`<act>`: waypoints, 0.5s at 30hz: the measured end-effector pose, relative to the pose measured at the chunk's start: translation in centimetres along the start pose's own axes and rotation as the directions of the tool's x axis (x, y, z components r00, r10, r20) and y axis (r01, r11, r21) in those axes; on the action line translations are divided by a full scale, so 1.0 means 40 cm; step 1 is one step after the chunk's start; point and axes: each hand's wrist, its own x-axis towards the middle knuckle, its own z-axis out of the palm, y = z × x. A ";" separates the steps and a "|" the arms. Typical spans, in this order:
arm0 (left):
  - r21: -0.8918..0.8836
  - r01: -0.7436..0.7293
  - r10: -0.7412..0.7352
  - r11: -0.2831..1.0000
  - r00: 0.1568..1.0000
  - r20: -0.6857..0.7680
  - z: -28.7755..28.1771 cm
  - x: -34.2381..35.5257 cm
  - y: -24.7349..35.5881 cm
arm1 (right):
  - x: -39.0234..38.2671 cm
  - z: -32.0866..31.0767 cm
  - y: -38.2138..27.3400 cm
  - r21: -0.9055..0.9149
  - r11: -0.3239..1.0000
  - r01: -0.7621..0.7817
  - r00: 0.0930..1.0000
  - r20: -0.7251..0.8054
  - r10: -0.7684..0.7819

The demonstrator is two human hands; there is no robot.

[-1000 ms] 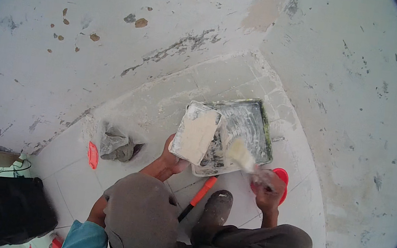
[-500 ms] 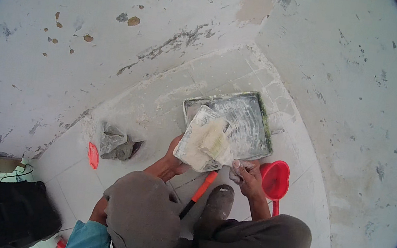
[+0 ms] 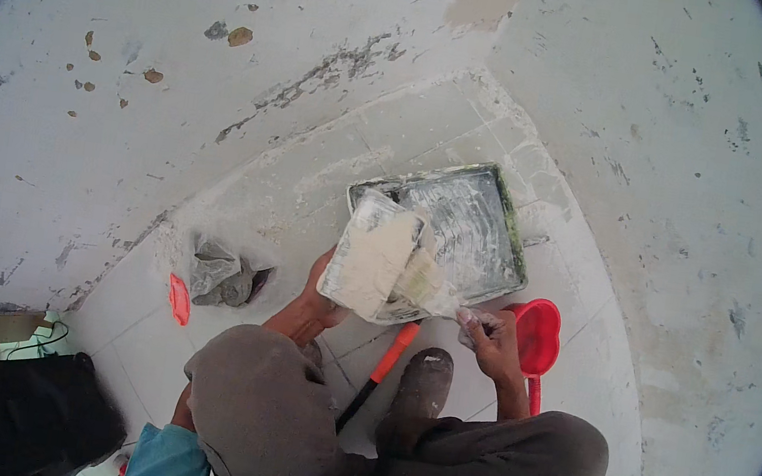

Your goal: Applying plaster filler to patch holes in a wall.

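Far left, red-orange piece [image 3: 178, 299] on floor, crumpled plastic bag [image 3: 218, 274] beside it. Left hand [image 3: 325, 294] clamped on left edge of paste-loaded small pan [image 3: 364, 260], some fingers hidden; pan overlaps the big smeared tray [image 3: 480, 217] in view. Orange-and-black handle [image 3: 394, 352] below. Flat coated tool [image 3: 426, 284] at pan's right edge, right hand's [image 3: 491, 337] fingers closed on it. Red dipper [image 3: 537, 336] just right.
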 end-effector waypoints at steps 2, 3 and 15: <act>0.035 -0.053 0.052 0.998 0.999 0.005 -0.016 0.009 0.015 | -0.007 -0.027 0.010 -0.037 0.999 -0.020 0.999 -0.032 0.019; 0.102 -0.147 0.148 0.984 0.989 -0.002 -0.033 0.003 0.038 | 0.007 -0.043 0.036 -0.131 0.991 0.025 0.999 -0.040 -0.031; -0.132 -0.279 0.284 0.951 0.959 0.015 -0.162 -0.074 0.118 | 0.486 0.221 -0.067 -0.819 0.140 0.557 0.787 0.466 -0.404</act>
